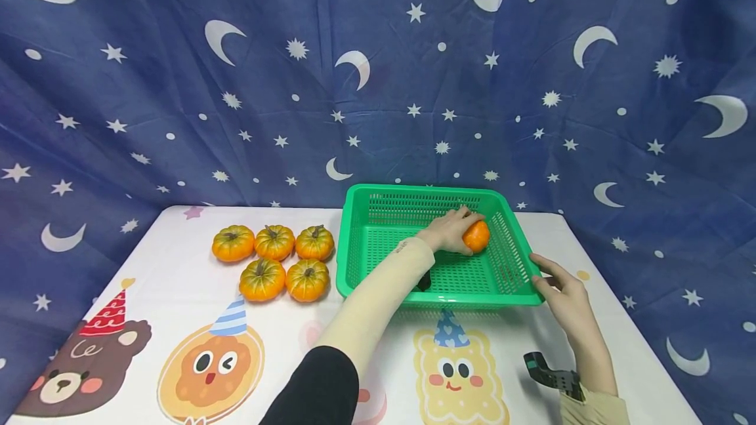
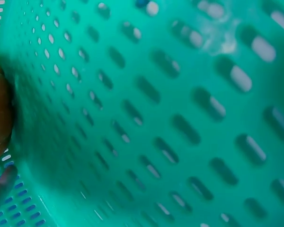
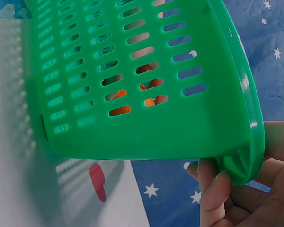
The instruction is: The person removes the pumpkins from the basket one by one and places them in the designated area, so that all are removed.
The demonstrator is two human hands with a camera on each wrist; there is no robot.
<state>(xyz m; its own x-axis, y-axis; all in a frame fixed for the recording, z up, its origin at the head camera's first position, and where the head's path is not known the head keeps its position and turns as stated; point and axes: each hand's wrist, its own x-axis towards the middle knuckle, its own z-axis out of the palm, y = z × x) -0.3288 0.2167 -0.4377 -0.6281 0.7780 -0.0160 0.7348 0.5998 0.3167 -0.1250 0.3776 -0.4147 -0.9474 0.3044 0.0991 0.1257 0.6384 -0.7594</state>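
Observation:
A green plastic basket (image 1: 378, 215) with slotted walls stands at the back of the table. My left hand (image 1: 451, 229) reaches down inside it and holds a small orange pumpkin (image 1: 477, 237) near the right wall, its upper part partly covered by the fingers. In the left wrist view the slotted basket wall (image 2: 146, 94) fills most of the picture. With fingers below and thumb by the rim, my right hand (image 1: 567, 297) grips the basket's front right corner; the right wrist view has these fingers (image 3: 213, 194) curled at the rim.
Several orange pumpkins with green-streaked tops, one of them (image 1: 308, 280) close to the basket, sit in two rows left of it. The white tablecloth (image 1: 295, 353) carries cartoon prints. A blue curtain (image 1: 378, 84) with moons and stars hangs right behind the table.

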